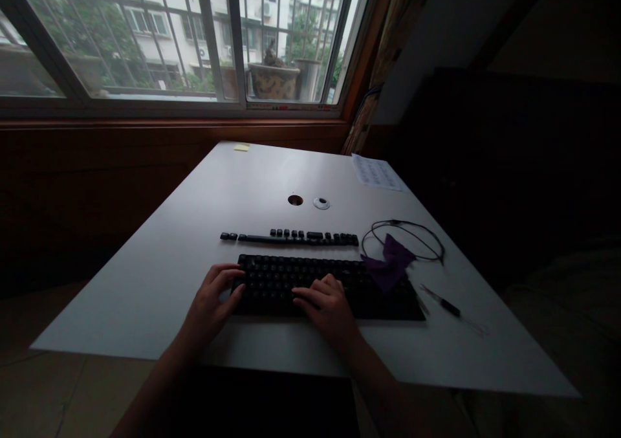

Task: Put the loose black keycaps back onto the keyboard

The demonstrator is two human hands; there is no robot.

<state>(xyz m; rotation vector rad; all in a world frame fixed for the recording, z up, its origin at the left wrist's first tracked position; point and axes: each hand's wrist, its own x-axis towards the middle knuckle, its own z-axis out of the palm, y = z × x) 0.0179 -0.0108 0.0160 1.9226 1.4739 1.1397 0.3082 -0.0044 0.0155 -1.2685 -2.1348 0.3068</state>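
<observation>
A black keyboard lies flat near the table's front edge, most of its keys in place. My left hand rests at its left end, thumb and fingers apart, fingertips touching the keys. Over the lower middle keys is my right hand, its thumb and index fingertips close together. Anything between those fingertips is too small to make out. Behind the keyboard, several loose black keycaps lie in rows beside a long dark bar. A purple cloth partly covers the keyboard's upper right part.
A coiled black cable lies behind the cloth. Right of the keyboard is a dark-handled wire tool. Farther back are a cable hole, its round white cover, printed paper and a yellow note. A barred window stands beyond.
</observation>
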